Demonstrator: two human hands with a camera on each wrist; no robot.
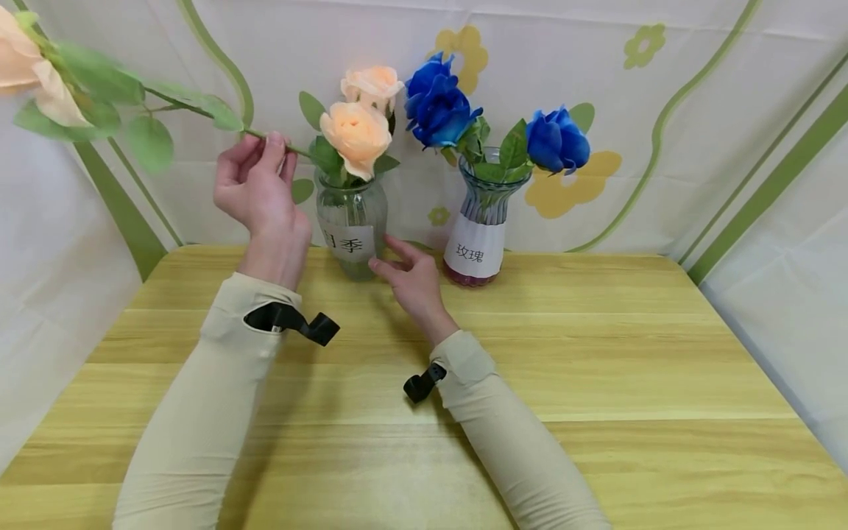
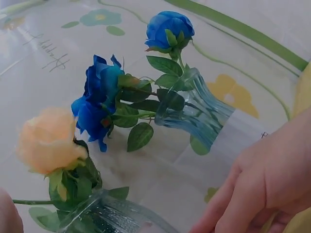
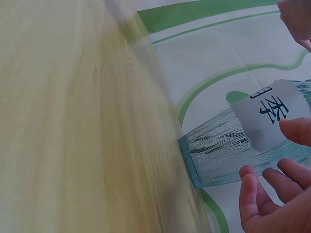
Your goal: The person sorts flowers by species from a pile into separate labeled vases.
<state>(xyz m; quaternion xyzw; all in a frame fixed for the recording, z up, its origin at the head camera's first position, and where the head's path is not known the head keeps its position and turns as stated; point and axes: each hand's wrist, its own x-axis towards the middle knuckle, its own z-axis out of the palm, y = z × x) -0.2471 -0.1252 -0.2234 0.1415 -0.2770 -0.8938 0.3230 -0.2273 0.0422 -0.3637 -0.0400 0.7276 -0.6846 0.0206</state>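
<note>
In the head view my left hand [image 1: 261, 188] pinches the green stem of a peach rose [image 1: 23, 62] between thumb and fingers. The rose tilts, its bloom up at the far left and its stem end by the leaves above the clear glass vase [image 1: 352, 202]. That labelled vase holds peach roses [image 1: 358, 136], also seen in the left wrist view as a peach bloom [image 2: 51, 141]. Low on the vase's right side is my right hand [image 1: 417, 283], fingers spread and relaxed; in the right wrist view its thumb [image 3: 296, 131] overlaps the paper label [image 3: 267, 114].
A second, bluish glass vase [image 1: 486, 199] with a white label stands to the right, holding blue roses [image 1: 440, 103]. Both vases are near the wooden table's [image 1: 596, 353] back edge, before a patterned cloth backdrop [image 1: 715, 147].
</note>
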